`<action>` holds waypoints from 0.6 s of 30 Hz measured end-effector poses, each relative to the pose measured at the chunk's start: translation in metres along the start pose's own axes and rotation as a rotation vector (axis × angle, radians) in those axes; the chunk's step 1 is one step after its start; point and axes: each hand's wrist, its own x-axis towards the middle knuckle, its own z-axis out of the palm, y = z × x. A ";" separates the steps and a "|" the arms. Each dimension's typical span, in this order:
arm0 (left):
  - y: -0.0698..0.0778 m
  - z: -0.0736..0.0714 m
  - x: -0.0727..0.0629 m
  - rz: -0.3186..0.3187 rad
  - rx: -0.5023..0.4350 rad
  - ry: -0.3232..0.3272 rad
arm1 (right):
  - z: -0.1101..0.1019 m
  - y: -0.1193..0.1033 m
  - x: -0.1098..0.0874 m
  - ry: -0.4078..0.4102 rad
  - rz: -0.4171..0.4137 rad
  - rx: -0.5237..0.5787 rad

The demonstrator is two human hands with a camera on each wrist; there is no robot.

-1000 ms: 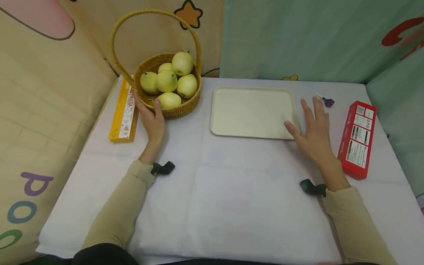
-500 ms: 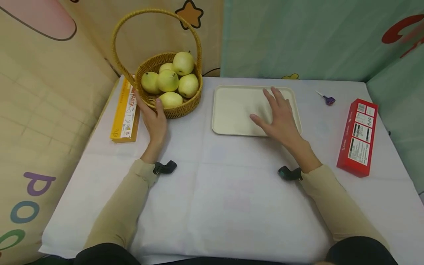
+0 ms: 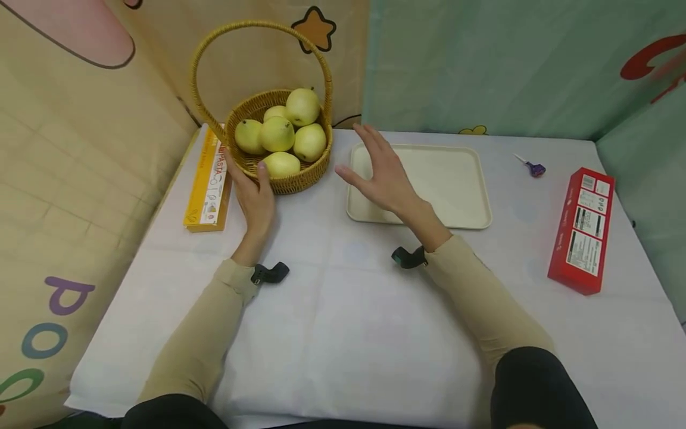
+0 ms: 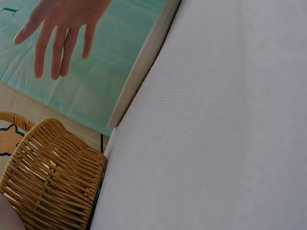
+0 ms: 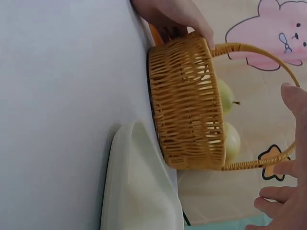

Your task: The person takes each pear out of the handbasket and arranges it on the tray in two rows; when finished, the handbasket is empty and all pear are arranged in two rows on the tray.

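Observation:
A woven wicker basket (image 3: 297,182) with a tall arched handle stands at the back left, holding several round yellow-green pears (image 3: 278,134). My left hand (image 3: 255,205) holds the basket's near left side, its thumb at the rim in the right wrist view, where the wicker wall (image 5: 187,105) shows close up. Over the left part of a cream rectangular tray (image 3: 455,185) hovers my right hand (image 3: 386,179), fingers spread and holding nothing. It points towards the basket and stays apart from it. The left wrist view shows the right hand (image 4: 60,33) raised above the table.
Left of the basket lies a yellow pasta box (image 3: 206,185). To the right of the tray are a purple-wrapped lollipop (image 3: 536,170) and a long red box (image 3: 581,232). Printed curtains (image 3: 482,71) hang behind the white-covered table (image 3: 343,333).
My right hand has swept left from the tray's right end across to its left end, nearer the basket. The left hand has kept its place on the basket.

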 end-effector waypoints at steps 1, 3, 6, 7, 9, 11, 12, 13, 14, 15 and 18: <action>0.000 0.000 0.000 0.000 0.002 0.000 | 0.004 -0.003 0.005 -0.003 -0.006 0.010; 0.000 0.000 0.000 -0.001 0.005 0.000 | 0.011 -0.010 0.014 -0.003 -0.024 0.030; 0.000 0.000 -0.001 -0.010 0.010 -0.007 | 0.020 -0.019 0.028 0.000 -0.039 0.059; 0.000 -0.001 -0.001 -0.011 0.011 -0.007 | 0.023 -0.022 0.033 0.001 -0.045 0.063; 0.000 -0.001 -0.001 -0.009 0.010 -0.004 | 0.028 -0.028 0.042 0.007 -0.054 0.072; 0.000 -0.001 -0.001 -0.005 0.014 -0.002 | 0.033 -0.032 0.051 0.013 -0.052 0.085; 0.000 -0.001 0.000 -0.002 0.014 0.000 | 0.036 -0.035 0.055 0.015 -0.049 0.093; 0.000 -0.001 0.000 0.000 0.013 0.002 | 0.039 -0.037 0.060 0.016 -0.045 0.101; 0.000 -0.001 0.000 0.000 0.014 0.002 | 0.042 -0.038 0.064 0.016 -0.037 0.113; 0.000 -0.001 0.000 -0.004 0.015 0.001 | 0.045 -0.041 0.067 0.014 -0.028 0.125; 0.000 -0.001 0.000 -0.013 0.017 0.001 | 0.055 -0.046 0.078 0.000 -0.011 0.161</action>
